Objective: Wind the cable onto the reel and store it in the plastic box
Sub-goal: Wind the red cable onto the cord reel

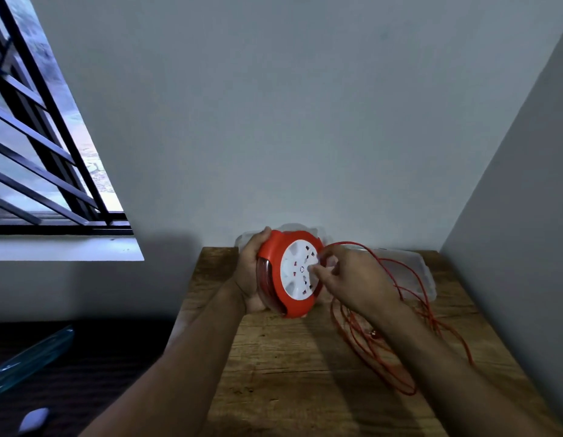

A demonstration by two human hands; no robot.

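Observation:
A red cable reel [275, 272] with a white socket disc [300, 269] is held upright above the wooden table [283, 367]. My left hand [250, 272] grips its left rim from behind. My right hand [349, 277] has its fingertips pinched on the white disc's right side. Loose red cable [365, 342] runs from the reel's top over my right wrist and lies in loops on the table to the right. A clear plastic box [412, 272] lies at the back right of the table, partly hidden behind my right hand.
The table stands in a corner, with walls behind and on the right. A barred window [43, 146] is at the left. Left of the table, on a dark floor, lie a blue-tinted clear object [31, 357] and a pale object [34, 419].

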